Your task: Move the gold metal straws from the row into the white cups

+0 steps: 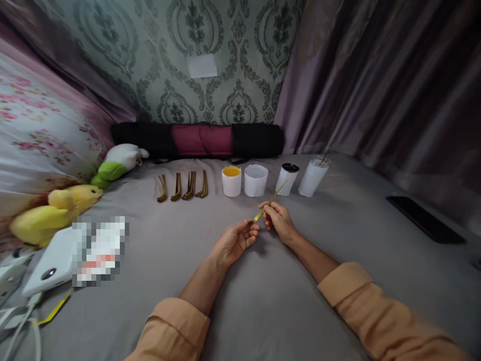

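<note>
My right hand (277, 219) pinches a thin gold-coloured stick (271, 199) that slants up towards the cups. My left hand (237, 239) is curled, its fingertips touching the stick's lower end. Both hands hover over a grey bed sheet (233, 301). Beyond them stand a white cup with yellow contents (231, 180), an empty-looking white cup (256, 180), a white cup with a black lid (287, 178) and a tall white cup with a straw (313, 175). Several bent gold pieces (184, 186) lie in a row to the left of the cups.
Yellow plush toys (52, 210) and a green-white plush (119, 161) lie at the left. A white power bank (52, 261) and cables sit at the lower left. A black and maroon bolster (199, 140) lines the wall. A dark phone (424, 218) lies at the right.
</note>
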A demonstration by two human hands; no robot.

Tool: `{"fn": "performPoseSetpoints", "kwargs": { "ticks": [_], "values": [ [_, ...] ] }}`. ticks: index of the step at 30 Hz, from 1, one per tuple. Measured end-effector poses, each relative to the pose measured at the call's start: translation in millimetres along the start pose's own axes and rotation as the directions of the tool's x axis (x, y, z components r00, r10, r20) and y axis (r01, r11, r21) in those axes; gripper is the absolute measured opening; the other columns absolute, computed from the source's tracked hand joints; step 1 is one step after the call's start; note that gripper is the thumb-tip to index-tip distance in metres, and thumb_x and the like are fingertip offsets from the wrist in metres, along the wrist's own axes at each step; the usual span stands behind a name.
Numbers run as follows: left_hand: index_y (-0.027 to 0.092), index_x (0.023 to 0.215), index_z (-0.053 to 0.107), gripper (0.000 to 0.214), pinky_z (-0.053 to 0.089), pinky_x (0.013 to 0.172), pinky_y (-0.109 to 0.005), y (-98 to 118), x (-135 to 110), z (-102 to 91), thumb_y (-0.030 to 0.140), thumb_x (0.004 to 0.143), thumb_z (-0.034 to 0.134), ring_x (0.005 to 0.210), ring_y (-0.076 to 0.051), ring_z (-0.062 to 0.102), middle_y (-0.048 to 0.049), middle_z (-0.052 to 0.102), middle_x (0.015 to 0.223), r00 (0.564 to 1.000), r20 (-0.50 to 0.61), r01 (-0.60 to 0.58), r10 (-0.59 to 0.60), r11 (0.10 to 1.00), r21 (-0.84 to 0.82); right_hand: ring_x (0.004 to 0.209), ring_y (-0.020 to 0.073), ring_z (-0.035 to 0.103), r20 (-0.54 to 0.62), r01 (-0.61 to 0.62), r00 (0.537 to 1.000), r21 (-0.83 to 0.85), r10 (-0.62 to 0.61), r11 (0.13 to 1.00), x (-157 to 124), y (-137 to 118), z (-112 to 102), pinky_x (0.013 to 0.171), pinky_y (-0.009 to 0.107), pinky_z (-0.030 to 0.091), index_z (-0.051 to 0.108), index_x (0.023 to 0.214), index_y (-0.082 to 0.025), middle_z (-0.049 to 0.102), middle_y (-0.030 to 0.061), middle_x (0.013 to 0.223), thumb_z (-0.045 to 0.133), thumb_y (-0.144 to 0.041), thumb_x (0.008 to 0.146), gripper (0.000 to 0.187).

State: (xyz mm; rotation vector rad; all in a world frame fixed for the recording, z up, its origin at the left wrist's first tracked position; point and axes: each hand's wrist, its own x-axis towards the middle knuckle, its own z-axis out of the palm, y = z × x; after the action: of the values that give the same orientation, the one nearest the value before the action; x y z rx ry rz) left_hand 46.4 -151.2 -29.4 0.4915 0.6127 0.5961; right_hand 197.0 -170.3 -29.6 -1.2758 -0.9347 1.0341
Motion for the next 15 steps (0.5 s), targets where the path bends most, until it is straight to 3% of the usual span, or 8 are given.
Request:
{"fn": "performPoseSetpoints", "kwargs": {
  "ticks": [15],
  "values": [
    [0.008,0.094,0.055,0.017,0.048,0.057,-0.018,-0.5,-0.4,-2.9,0.012,0.079,0.050,0.063,-0.009,0.057,-0.0081,0.061,0.080,0.999,0.029,0.042,-0.041,0.999,-0.032,0.038,0.0045,0.036,0.006,-0.022,1.000,-0.007,0.022,1.000,1.0,1.0,-1.1,0.033,0.016,0.029,0.054,0.081,-0.017,0.041,-0.0068,0.053,0.048,-0.036,0.073,0.021]
  ]
}}
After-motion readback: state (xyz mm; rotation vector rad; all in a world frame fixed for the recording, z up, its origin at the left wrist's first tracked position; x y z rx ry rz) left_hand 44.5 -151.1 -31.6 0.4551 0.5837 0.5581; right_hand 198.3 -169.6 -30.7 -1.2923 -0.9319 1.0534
